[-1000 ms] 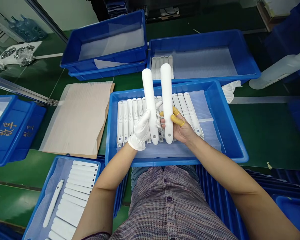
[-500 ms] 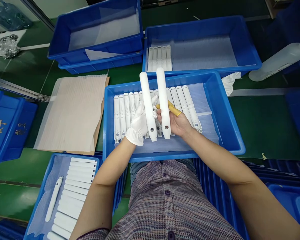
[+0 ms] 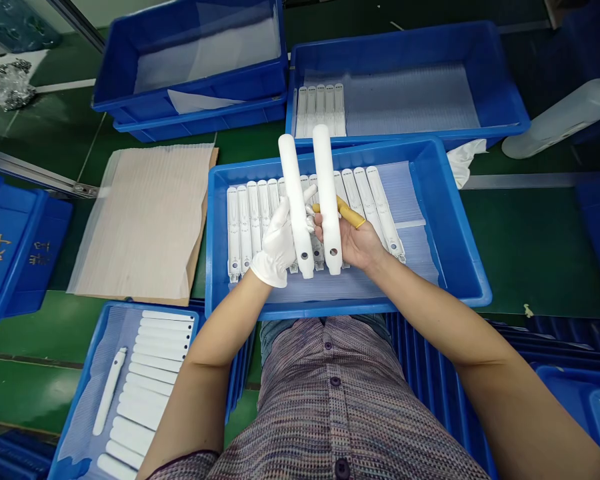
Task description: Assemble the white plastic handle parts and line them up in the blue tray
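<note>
My left hand point(image 3: 279, 245), in a white glove, grips a long white moulded plastic bar point(image 3: 296, 205) with a small hole near its lower end. My right hand point(image 3: 355, 241), bare but with yellow finger cots, holds a matching bar point(image 3: 327, 199) upright against the palm. The two bars stand side by side, slightly apart and tilted. Beneath my hands, a row of several flat white plastic parts point(image 3: 253, 227) lies on a translucent sheet point(image 3: 405, 200) in a blue plastic tray point(image 3: 350, 307). My hands hide the middle of the row.
A blue tray point(image 3: 405, 60) behind holds several white parts, and another point(image 3: 190, 60) holds sheeting. Left lies a cardboard sheet point(image 3: 140, 223). Front left, a blue tray point(image 3: 95, 393) holds white strips. A plastic bottle point(image 3: 565, 117) and crumpled white cloth point(image 3: 463, 162) lie right.
The whole scene has shifted upward in view as my head moved. The yellow-capped fingers of my right hand have opened out from the bar. Both bars remain held upright.
</note>
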A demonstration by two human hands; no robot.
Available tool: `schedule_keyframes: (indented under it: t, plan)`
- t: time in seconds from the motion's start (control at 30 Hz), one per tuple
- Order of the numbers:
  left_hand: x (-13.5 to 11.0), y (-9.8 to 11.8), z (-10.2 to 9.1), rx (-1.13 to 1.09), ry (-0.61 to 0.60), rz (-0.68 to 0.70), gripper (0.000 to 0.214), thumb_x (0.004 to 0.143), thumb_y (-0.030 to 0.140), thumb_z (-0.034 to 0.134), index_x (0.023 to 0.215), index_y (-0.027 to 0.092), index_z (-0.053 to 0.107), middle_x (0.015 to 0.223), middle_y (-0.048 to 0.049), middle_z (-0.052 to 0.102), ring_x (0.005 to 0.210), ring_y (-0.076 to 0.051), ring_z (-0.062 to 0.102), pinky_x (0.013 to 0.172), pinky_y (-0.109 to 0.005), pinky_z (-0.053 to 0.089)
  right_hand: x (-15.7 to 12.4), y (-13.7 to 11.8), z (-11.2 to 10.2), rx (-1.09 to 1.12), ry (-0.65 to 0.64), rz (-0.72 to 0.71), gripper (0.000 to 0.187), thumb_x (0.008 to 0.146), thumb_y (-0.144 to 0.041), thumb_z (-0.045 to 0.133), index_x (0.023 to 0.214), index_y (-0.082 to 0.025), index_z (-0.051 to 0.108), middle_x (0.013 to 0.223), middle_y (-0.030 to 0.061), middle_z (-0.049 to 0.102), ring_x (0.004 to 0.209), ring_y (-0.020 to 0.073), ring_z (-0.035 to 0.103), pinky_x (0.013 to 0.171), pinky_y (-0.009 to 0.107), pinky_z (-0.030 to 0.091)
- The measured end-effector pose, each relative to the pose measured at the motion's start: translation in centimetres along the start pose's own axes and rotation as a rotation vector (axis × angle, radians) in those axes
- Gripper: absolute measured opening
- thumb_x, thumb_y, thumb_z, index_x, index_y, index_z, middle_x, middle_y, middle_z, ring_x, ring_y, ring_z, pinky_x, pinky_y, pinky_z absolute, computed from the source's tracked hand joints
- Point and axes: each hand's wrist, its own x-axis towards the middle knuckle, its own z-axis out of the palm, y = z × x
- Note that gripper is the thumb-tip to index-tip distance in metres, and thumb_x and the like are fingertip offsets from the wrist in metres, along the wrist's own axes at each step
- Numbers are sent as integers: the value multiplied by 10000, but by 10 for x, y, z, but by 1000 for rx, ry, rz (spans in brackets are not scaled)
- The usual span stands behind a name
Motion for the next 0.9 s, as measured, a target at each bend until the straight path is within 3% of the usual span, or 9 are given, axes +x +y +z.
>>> schedule_keyframes:
  t: [0.1,0.23,0.33,0.4,0.47,0.57,0.67,0.77,0.9]
  plan:
    - [-2,0,3,-23,3,13,423,1018,329,569,1438,286,594,831,-18,700,663,-108,693,666,-213,614,-1,0,-1,-16,-40,-82,192,929,-256,650,1122,-252,646,1030,7,744,903,149,715,819,310,669]
    - [-4,1,7,-29,27,-9,472,1005,280,545,1476,265,557,798,-15,690,629,-117,681,665,-248,627,-2,4,-4,-121,-147,-150,586,713,-59,779,1218,-295,599,1142,-28,710,966,121,687,825,255,652]
    - [-4,2,6,-17,25,-9,449,1032,332,497,1464,236,569,758,-14,675,628,-136,680,678,-282,632,0,7,-4,-134,-105,-153,478,808,-211,801,1232,-295,598,1124,-5,711,849,115,660,650,209,619]
    - [-3,2,4,-12,3,7,440,1045,364,481,1446,216,588,748,-17,672,628,-142,677,680,-290,628,1,7,-2,-98,-50,-122,302,921,-384,718,1183,-272,620,1058,19,725,721,112,615,532,202,566]
    - [-3,1,3,-8,-30,16,448,1054,431,473,1414,205,613,767,-28,684,639,-153,680,680,-304,628,1,6,0,-61,-19,-87,253,979,-453,627,1133,-253,642,992,32,734,660,116,586,489,212,541]
    - [-4,1,5,15,-44,45,451,1055,516,469,1332,213,655,775,-27,680,689,-169,699,702,-314,625,-1,3,2,-62,-12,-92,218,970,-315,612,1183,-291,650,1021,7,745,738,135,634,564,246,589]
    - [-3,0,6,58,34,115,358,1062,471,482,1078,195,710,727,-17,643,676,-151,683,680,-277,603,-4,2,-1,-120,-46,-137,418,873,-192,681,1262,-337,631,1082,-25,742,869,146,683,675,278,626]
    - [1,-1,4,96,93,165,373,1057,417,511,821,172,663,699,-23,618,620,-129,639,620,-258,570,-5,4,-6,-173,-100,-169,528,797,-184,771,1281,-341,627,1092,-27,732,942,153,701,731,283,630]
    - [3,-2,1,82,82,178,380,1068,390,477,802,180,648,695,-20,605,619,-121,612,630,-264,564,-4,5,-8,-201,-141,-166,599,744,-189,820,1288,-347,627,1124,-22,713,1004,159,696,792,294,634]
